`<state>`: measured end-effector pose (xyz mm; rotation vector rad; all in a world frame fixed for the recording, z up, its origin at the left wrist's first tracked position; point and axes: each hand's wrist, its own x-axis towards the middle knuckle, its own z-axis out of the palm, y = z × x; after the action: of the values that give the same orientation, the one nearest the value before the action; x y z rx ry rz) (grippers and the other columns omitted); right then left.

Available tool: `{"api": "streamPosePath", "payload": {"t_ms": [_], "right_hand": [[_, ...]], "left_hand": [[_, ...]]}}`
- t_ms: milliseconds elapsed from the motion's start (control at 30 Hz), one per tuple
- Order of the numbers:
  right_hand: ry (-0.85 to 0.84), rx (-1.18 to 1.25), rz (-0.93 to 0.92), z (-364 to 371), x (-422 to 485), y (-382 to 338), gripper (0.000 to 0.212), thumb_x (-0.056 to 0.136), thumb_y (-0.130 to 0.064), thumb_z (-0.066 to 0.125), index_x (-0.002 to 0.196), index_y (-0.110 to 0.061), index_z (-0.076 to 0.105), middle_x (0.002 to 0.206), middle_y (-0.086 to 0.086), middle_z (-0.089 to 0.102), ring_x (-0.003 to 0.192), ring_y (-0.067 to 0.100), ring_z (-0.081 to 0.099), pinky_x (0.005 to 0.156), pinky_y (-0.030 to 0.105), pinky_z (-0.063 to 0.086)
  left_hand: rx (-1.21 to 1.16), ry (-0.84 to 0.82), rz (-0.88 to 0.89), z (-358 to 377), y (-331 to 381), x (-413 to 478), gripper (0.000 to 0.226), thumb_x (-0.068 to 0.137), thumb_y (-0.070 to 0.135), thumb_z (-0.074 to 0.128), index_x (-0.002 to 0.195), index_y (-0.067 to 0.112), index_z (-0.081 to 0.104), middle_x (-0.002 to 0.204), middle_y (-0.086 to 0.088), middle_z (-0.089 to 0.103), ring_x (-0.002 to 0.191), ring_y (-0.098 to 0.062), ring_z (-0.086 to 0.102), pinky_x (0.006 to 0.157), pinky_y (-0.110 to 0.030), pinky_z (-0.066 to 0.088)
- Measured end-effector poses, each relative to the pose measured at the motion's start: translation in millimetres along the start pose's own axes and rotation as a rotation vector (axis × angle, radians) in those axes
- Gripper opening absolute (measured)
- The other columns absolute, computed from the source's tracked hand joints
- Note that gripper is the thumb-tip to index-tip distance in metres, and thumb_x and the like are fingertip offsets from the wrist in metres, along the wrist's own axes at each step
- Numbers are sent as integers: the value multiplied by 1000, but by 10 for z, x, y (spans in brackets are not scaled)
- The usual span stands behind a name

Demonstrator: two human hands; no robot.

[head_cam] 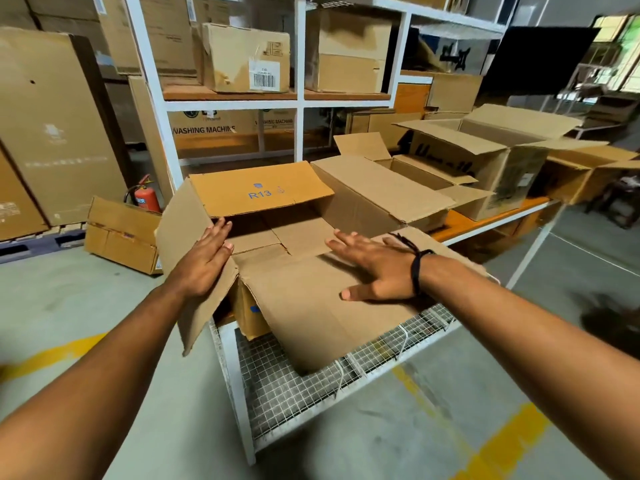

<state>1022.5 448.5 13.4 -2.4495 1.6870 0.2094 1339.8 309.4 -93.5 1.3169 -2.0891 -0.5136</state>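
An open cardboard box (298, 233) sits at the near end of a white-framed table, its far flap marked "R13" standing up. My left hand (204, 258) lies flat with straight fingers against the box's left flap, which tilts outward. My right hand (374, 268), a black cord at its wrist, rests palm down with spread fingers on the near flap, which hangs forward over the table's wire-mesh side (311, 386). The box's inside shows only its folded bottom flaps.
More open cardboard boxes (391, 188) (485, 157) line the table to the right. White shelving (301, 98) with cartons stands behind. A red fire extinguisher (147, 199) and a carton (121, 233) sit on the floor at left. Yellow lines mark the grey floor.
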Motion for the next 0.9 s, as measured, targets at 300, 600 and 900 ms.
{"api": "streamPosePath", "payload": {"t_ms": [300,600,900], "right_hand": [[128,-161,58,573,529,204,115,70,-69,65,148,-40,-15,159,-5,-19,147,21,-14,115,60,-2],[304,-267,111,833,778,214,116,73,-71,59,147,-33,-23,159,1,-22,146,28,-17,113,63,-3],[420,-236,-127,622,798,608,94,72,-68,63,149,-40,16,157,-2,24,138,25,32,110,50,19]], "left_hand": [[-49,67,-47,63,20,-41,48,102,34,29,149,36,20,158,16,10,145,-4,2,120,-38,7],[-59,109,-79,228,200,-1,47,103,28,27,150,30,21,159,13,7,146,-7,-1,120,-36,4],[-349,292,-205,200,306,84,38,96,10,49,132,17,55,151,6,36,144,-6,18,118,-31,11]]}}
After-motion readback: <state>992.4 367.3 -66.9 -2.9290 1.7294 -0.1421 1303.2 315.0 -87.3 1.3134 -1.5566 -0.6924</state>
